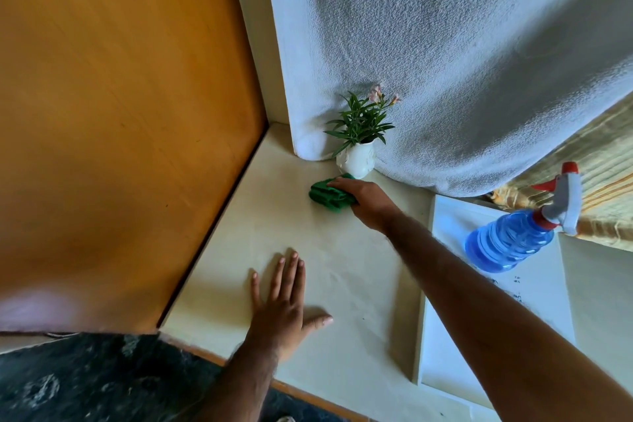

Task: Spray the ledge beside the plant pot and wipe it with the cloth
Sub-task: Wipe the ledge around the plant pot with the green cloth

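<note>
A bunched green cloth (325, 194) lies on the cream ledge (260, 226), just in front of a small white plant pot (356, 160) holding green leaves and pink flowers. My right hand (366, 200) presses down on the cloth, its fingers closed over it, the arm reaching in from the lower right. My left hand (286, 305) rests flat on the ledge nearer to me, fingers spread, holding nothing. A blue spray bottle (510, 240) with a white and red trigger head stands tilted at the right, on a white raised surface.
An orange wooden panel (120, 113) walls the ledge on the left. A white textured curtain (462, 62) hangs behind the pot, with a yellow striped fabric (603, 181) at far right. Dark patterned floor (85, 380) lies below the ledge's front edge.
</note>
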The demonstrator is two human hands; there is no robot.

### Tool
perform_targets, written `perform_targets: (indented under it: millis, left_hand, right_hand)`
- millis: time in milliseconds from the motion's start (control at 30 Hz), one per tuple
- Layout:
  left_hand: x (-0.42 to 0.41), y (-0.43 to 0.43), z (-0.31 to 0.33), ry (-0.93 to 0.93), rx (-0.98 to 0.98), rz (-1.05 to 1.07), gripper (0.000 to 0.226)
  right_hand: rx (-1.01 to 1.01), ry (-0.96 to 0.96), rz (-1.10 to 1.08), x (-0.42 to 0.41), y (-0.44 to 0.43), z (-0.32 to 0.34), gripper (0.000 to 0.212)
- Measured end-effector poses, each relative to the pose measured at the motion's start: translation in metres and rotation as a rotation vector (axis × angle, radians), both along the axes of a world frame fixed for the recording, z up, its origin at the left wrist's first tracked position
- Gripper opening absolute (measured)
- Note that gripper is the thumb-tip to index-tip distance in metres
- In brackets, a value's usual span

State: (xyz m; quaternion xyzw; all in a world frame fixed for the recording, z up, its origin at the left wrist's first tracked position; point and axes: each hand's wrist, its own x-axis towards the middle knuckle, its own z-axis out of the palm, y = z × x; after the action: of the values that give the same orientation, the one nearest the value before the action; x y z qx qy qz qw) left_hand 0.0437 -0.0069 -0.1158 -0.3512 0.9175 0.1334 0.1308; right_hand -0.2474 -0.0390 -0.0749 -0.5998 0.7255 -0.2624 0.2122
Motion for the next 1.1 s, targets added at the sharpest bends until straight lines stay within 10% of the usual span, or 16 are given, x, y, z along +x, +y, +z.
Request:
perform_targets:
  millis: [767,1100]
  left_hand:
    - [-0.008,-0.002,0.015,-0.125,0.118,0.034,0.122]
    - [-0.009,0.001,0.017,-0.153,0.117,0.026,0.113]
  right_hand:
    - [-0.018,0.336,-0.548,0.025,0.257,0.039,0.073]
    - [0.194,0.435,-0.427,0.046,0.305,-0.013,0.073]
